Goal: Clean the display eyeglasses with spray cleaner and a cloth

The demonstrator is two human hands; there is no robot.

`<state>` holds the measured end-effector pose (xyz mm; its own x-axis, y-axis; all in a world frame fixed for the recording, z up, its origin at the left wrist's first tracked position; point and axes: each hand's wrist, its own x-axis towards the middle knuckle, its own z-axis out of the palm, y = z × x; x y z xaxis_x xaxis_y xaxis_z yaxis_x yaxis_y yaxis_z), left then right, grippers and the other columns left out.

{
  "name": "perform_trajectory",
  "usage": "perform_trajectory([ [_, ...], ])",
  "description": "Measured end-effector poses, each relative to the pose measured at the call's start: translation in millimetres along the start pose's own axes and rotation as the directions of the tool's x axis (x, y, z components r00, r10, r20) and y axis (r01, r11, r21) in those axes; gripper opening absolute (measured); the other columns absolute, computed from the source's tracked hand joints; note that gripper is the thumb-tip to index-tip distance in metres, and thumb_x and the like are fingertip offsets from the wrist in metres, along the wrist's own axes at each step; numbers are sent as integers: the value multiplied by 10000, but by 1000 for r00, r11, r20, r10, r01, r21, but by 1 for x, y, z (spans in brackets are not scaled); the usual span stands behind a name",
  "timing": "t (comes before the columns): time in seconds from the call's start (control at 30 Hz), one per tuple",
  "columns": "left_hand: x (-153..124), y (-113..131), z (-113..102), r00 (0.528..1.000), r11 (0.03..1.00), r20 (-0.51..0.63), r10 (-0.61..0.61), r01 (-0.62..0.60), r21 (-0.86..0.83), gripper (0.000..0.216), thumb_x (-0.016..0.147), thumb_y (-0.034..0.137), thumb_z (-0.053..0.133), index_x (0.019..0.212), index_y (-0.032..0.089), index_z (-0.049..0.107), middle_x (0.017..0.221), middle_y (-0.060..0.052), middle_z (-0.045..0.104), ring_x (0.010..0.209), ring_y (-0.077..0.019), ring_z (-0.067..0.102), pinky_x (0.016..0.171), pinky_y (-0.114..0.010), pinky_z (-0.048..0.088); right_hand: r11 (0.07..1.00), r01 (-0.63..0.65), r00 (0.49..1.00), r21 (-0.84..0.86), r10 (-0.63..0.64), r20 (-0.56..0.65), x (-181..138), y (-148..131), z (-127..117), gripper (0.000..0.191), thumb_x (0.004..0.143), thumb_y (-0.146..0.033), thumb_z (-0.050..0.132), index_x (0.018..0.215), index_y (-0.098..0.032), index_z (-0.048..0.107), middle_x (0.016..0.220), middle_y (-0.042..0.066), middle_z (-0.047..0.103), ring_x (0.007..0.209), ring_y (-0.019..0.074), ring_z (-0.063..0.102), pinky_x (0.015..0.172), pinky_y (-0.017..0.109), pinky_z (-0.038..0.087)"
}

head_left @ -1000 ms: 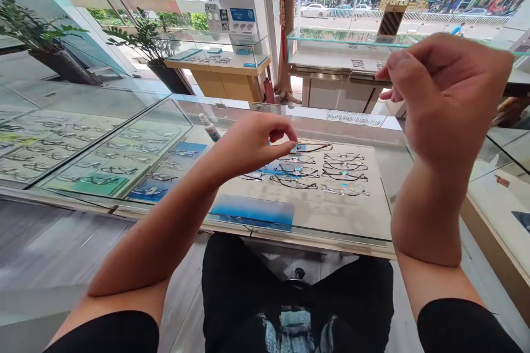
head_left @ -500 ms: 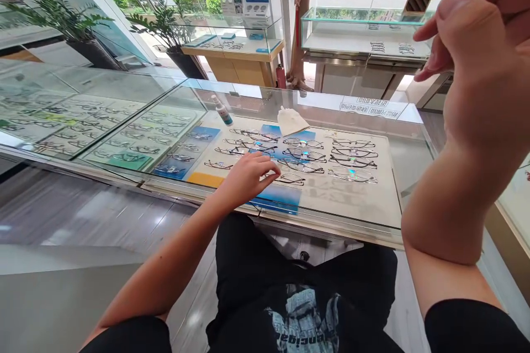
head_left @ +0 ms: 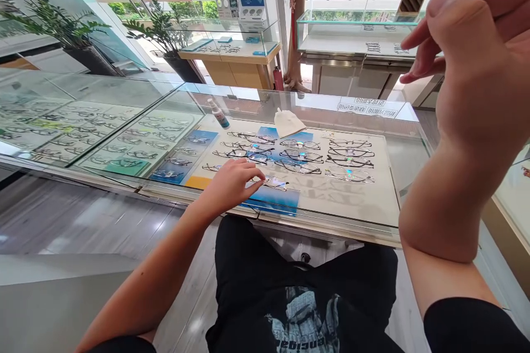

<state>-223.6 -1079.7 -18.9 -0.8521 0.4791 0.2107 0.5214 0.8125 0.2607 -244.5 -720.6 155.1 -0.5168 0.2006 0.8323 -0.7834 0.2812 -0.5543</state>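
My left hand point(head_left: 234, 183) is low over the glass display counter point(head_left: 343, 219), thumb and forefinger pinched on a pair of eyeglasses point(head_left: 276, 182). Part of that frame is hidden behind the fingers. Behind it, rows of eyeglasses point(head_left: 301, 167) lie on the pale display surface, with a blue card point(head_left: 275, 202) just in front of the held pair. Raised high at the right edge of the view, my right hand point(head_left: 476, 55) has loosely bent fingers held apart, and nothing shows in them.
Toward the counter's far side are a spray bottle point(head_left: 218, 113) and a folded cream cloth point(head_left: 289, 123). More eyeglasses point(head_left: 143, 154) fill the left case. Potted plants point(head_left: 169, 47) and another glass showcase point(head_left: 356, 38) stand by the windows.
My left hand has moved a little left and down, and the eyeglasses at its fingertips have shifted left with it. My right hand stays raised.
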Motion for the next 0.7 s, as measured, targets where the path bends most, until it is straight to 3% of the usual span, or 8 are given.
perform_trajectory([
  [0.1, 13, 15, -10, 999, 998, -9, 47, -47, 30, 230, 1024, 377, 658, 980, 242, 839, 921, -61, 812, 881, -250, 686, 939, -413, 510, 989, 134, 989, -68, -138, -44, 0, 3, 4, 332, 1016, -192, 704, 690, -236, 754, 636, -9, 594, 617, 145, 624, 561, 367, 381],
  [0.2, 40, 51, -12, 993, 990, -12, 116, -115, 85, 220, 1055, 333, 639, 1029, 232, 833, 968, -69, 816, 933, -260, 691, 919, -412, 489, 982, 140, 990, -131, -138, 24, 1, 1, 2, 369, 1067, -241, 687, 711, -226, 785, 626, -5, 588, 603, 138, 609, 584, 355, 404],
  [0.3, 77, 96, -1, 970, 961, 58, 236, -242, 133, 235, 1082, 307, 625, 1042, 224, 840, 999, -73, 821, 997, -266, 703, 908, -405, 459, 978, 145, 989, -150, -141, 36, 2, -2, -2, 391, 1076, -232, 685, 697, -233, 780, 629, 8, 611, 603, 156, 620, 577, 358, 418],
  [0.43, 126, 143, 25, 935, 927, 183, 303, -334, 171, 179, 1043, 292, 705, 1048, 194, 854, 1070, -100, 835, 1082, -294, 719, 896, -406, 441, 978, 151, 987, -146, -141, 76, 4, -5, -10, 387, 1075, -242, 674, 704, -240, 783, 630, 19, 621, 612, 187, 654, 562, 360, 442],
  [0.57, 155, 163, 42, 915, 906, 273, 298, -361, 220, 218, 1048, 297, 701, 1104, 163, 864, 1141, -132, 842, 1135, -318, 731, 876, -419, 444, 981, 121, 987, -152, -102, 127, 6, -7, -15, 375, 1081, -256, 667, 715, -241, 747, 664, 22, 652, 623, 186, 647, 584, 359, 453],
  [0.7, 167, 163, 50, 897, 882, 304, 322, -400, 248, 219, 1041, 239, 669, 986, 147, 860, 1069, -143, 842, 1095, -313, 746, 848, -422, 452, 987, 110, 989, -118, -98, 108, 8, -3, -13, 365, 1055, -240, 699, 693, -228, 746, 588, -5, 591, 582, 160, 579, 586, 353, 444],
])
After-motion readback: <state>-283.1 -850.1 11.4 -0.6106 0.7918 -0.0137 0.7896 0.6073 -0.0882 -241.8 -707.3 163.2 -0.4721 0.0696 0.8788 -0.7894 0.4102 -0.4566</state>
